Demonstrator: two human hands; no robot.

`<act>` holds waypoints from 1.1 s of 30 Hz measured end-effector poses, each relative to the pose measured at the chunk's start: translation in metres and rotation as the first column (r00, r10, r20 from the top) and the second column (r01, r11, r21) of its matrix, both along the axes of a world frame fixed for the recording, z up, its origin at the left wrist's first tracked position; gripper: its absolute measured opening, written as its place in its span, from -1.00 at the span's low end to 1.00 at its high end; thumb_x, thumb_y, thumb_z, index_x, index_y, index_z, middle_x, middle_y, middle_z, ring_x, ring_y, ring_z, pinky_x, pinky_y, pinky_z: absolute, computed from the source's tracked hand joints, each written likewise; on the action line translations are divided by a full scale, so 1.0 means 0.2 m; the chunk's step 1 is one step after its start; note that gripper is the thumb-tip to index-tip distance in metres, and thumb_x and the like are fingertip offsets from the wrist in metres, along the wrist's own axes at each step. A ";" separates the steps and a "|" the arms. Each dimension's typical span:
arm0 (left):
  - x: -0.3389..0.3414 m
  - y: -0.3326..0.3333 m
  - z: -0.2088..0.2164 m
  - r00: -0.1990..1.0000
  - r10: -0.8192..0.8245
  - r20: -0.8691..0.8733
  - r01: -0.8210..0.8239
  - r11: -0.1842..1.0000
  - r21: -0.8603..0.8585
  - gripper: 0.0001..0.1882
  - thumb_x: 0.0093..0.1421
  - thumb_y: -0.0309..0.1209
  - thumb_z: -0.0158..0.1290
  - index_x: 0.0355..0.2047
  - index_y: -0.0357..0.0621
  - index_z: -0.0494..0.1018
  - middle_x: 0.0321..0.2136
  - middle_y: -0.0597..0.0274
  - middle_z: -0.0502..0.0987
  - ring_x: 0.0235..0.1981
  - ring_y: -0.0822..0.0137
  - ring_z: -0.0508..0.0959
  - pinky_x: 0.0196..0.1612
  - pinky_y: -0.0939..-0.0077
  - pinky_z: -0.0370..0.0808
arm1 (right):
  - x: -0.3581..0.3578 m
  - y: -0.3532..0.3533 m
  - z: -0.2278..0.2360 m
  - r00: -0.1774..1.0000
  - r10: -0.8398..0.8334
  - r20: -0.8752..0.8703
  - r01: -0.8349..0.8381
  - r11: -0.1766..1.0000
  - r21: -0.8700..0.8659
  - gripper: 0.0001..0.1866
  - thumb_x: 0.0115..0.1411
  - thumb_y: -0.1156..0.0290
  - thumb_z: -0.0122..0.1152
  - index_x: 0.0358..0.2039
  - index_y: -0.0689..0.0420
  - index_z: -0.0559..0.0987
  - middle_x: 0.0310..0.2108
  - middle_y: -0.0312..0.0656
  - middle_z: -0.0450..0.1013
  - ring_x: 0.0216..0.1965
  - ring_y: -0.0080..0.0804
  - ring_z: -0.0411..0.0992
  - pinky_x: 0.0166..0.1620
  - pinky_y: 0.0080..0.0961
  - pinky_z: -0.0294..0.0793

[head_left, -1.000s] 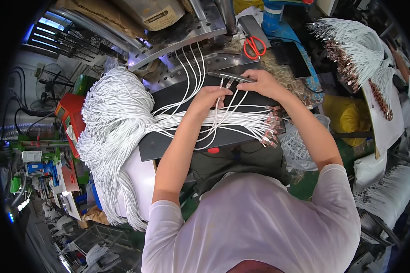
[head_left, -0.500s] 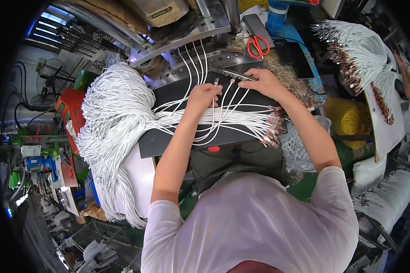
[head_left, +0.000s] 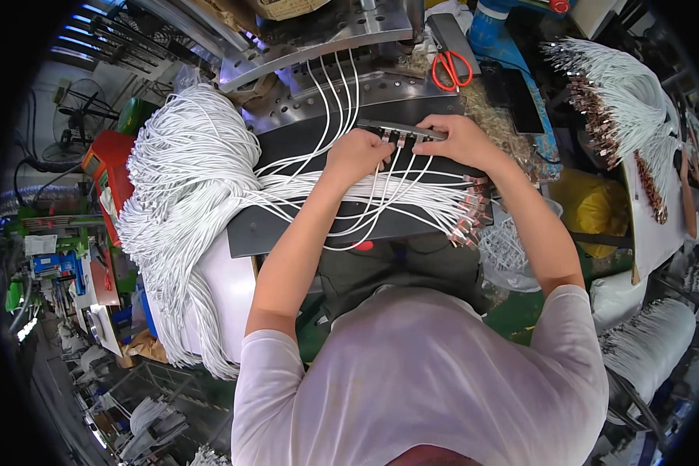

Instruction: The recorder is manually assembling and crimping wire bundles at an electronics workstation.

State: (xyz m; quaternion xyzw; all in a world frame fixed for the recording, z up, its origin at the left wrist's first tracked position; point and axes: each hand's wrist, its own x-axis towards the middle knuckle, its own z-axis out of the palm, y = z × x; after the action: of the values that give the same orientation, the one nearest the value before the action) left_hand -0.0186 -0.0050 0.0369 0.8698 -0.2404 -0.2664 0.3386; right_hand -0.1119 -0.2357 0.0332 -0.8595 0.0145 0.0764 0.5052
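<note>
My right hand (head_left: 460, 143) grips the right end of a dark metal bar-shaped holder (head_left: 400, 128) above the black work surface (head_left: 248, 237). Several white cables with small clear-and-copper connector ends hang from the holder's near edge. At its left end, the pinched fingers of my left hand (head_left: 357, 158) press the end of a white cable (head_left: 374, 186) against it; the connector itself is hidden by the fingers. Under both hands lies a bundle of white cables (head_left: 419, 198), their connector ends (head_left: 471, 213) fanned out at the right.
A thick heap of white cables (head_left: 190, 147) rises at the left. Ahead stands a perforated metal press (head_left: 318, 46) with several cables running into it. Red-handled scissors (head_left: 451, 71) and a dark phone-like slab (head_left: 523, 101) lie at the back right. Another cable bundle (head_left: 621, 93) rests at far right.
My left hand has brought its cable end rightward up to the holder. The holder has swung more level in my right hand. The whole view has shifted slightly.
</note>
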 end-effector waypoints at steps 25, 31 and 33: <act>0.21 0.23 0.30 0.919 -0.067 -0.388 -0.195 0.779 -0.596 -0.61 0.40 -0.09 0.09 -0.12 -0.20 0.60 -0.51 0.42 0.45 -0.55 0.60 0.32 -0.47 0.62 0.18 | 1.39 -0.06 -0.14 0.735 -0.078 0.673 0.382 0.868 -0.317 -0.66 0.28 0.19 0.24 -0.06 0.15 0.63 -0.24 -0.08 0.58 -0.17 -0.13 0.52 -0.10 -0.19 0.50; 0.43 0.99 0.71 0.470 0.611 0.637 -0.485 0.782 -0.392 -0.46 0.45 -0.02 -0.09 -0.38 -0.25 0.61 -0.56 0.20 0.53 -0.47 0.36 0.52 -0.35 0.37 0.41 | 1.09 0.08 0.00 0.763 -0.057 0.644 0.322 0.897 -0.302 -0.65 0.25 0.18 0.30 -0.06 0.14 0.63 -0.23 -0.04 0.55 -0.08 -0.05 0.48 -0.04 -0.18 0.46; 0.43 1.16 0.70 0.349 0.502 0.791 -0.745 0.660 -0.090 -0.43 0.46 -0.01 -0.11 -0.41 -0.27 0.60 -0.57 0.13 0.54 -0.46 0.33 0.54 -0.35 0.36 0.41 | 0.91 0.11 -0.02 0.791 -0.041 0.611 0.283 0.909 -0.306 -0.64 0.24 0.18 0.32 -0.06 0.13 0.62 -0.23 -0.03 0.53 -0.05 -0.02 0.46 -0.02 -0.17 0.45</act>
State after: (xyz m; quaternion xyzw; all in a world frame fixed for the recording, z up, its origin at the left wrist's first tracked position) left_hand 0.0666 0.2277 0.1772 0.9570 0.0374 0.2459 0.1493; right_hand 0.0705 -0.2131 0.0301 -0.9167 -0.0539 -0.2438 0.3120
